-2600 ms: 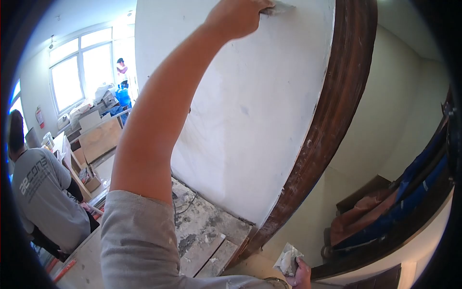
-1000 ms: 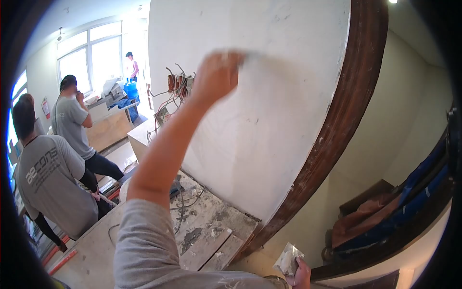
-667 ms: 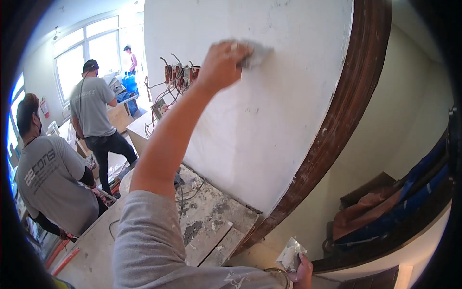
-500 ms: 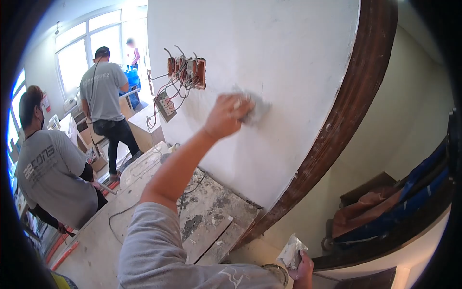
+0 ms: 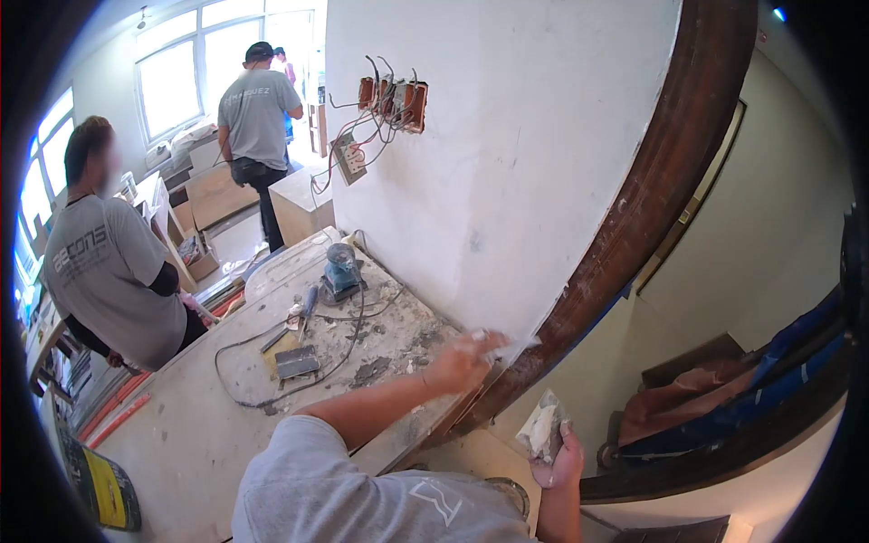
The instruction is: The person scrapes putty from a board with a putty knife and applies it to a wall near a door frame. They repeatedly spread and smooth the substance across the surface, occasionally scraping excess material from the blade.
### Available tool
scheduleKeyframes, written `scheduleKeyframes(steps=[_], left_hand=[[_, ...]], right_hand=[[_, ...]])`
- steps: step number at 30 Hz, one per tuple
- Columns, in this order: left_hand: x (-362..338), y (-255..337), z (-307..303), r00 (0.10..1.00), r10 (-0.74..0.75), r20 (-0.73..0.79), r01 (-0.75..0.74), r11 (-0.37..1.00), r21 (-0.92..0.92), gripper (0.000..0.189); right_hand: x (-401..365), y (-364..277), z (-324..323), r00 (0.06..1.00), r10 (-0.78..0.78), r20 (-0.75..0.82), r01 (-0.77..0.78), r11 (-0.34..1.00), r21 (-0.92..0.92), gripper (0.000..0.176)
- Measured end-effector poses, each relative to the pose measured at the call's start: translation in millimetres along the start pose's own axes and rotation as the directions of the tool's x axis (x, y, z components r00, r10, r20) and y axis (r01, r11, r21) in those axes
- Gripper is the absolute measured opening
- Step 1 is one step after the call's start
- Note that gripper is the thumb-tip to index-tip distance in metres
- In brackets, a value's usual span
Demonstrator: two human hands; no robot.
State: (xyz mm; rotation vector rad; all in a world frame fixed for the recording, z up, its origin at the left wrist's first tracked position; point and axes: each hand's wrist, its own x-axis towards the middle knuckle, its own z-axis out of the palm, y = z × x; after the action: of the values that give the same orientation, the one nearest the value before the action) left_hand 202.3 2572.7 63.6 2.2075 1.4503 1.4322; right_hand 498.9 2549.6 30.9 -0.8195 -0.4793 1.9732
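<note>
My left hand [image 5: 466,364] is closed around a thin putty knife [image 5: 518,349], its blade at the bottom of the white wall [image 5: 507,181], beside the brown wooden trim [image 5: 625,217]. Lower right, my right hand [image 5: 558,462] grips a flat scraper [image 5: 540,429] carrying a lump of whitish putty. A smudged grey patch marks the wall above my left hand. Beneath my left forearm lies the dusty worktop [image 5: 398,348], spattered with dried plaster.
On the worktop stand a corded sander [image 5: 341,271] and a dark flat block [image 5: 297,362]. Loose wires hang from a wall box [image 5: 394,104] above a dangling socket [image 5: 348,158]. Two people [image 5: 118,262] in grey shirts stand at left. A bucket [image 5: 104,489] is lower left.
My left hand has come down and right with the putty knife, from mid-wall to the corner by the trim. My right hand sits slightly higher. The sander and block have come into view.
</note>
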Motion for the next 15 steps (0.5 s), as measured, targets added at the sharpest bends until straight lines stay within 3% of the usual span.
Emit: scheduleKeyframes(steps=[2, 5, 6, 9, 10, 12, 14, 15], left_hand=[[-21.3, 31.2, 18.6, 0.985, 0.170, 0.028, -0.160, 0.961, -0.226, 0.061], [-42.1, 71.3, 33.2, 0.947, 0.306, 0.097, -0.281, 0.937, -0.207, 0.065], [-47.0, 77.6, 30.7, 0.951, 0.289, 0.109, -0.267, 0.947, -0.180, 0.065], [-61.2, 54.8, 30.1, 0.936, 0.314, 0.158, -0.296, 0.947, -0.128, 0.065], [-55.0, 60.7, 11.5, 0.903, 0.362, 0.231, -0.364, 0.931, -0.033, 0.051], [-69.6, 39.8, 12.5, 0.974, 0.129, 0.184, -0.136, 0.990, 0.026, 0.045], [-54.1, 40.1, -1.7, 0.995, 0.006, 0.102, -0.010, 0.999, 0.040, 0.043], [-43.2, 42.0, -12.8, 0.996, 0.046, 0.078, -0.051, 0.997, 0.062, 0.042]], right_hand=[[-11.2, -6.9, 30.2, 0.998, -0.034, -0.048, 0.035, 0.999, 0.008, 0.029], [-18.6, -16.7, 37.0, 0.994, -0.080, -0.072, 0.081, 0.997, 0.005, 0.028], [-19.6, -20.5, 33.7, 0.992, -0.098, -0.074, 0.098, 0.995, 0.004, 0.028], [-26.7, -32.6, 19.9, 0.991, -0.116, -0.063, 0.117, 0.993, 0.012, 0.028], [-32.2, -38.0, 19.9, 0.989, -0.136, -0.049, 0.136, 0.991, -0.001, 0.028], [-40.8, -50.8, 27.2, 0.984, -0.172, -0.034, 0.172, 0.985, -0.024, 0.029], [-38.0, -56.2, 40.1, 0.989, -0.144, -0.010, 0.143, 0.988, -0.060, 0.030], [-32.2, -58.2, 34.3, 0.996, -0.084, -0.032, 0.080, 0.992, -0.098, 0.030]])
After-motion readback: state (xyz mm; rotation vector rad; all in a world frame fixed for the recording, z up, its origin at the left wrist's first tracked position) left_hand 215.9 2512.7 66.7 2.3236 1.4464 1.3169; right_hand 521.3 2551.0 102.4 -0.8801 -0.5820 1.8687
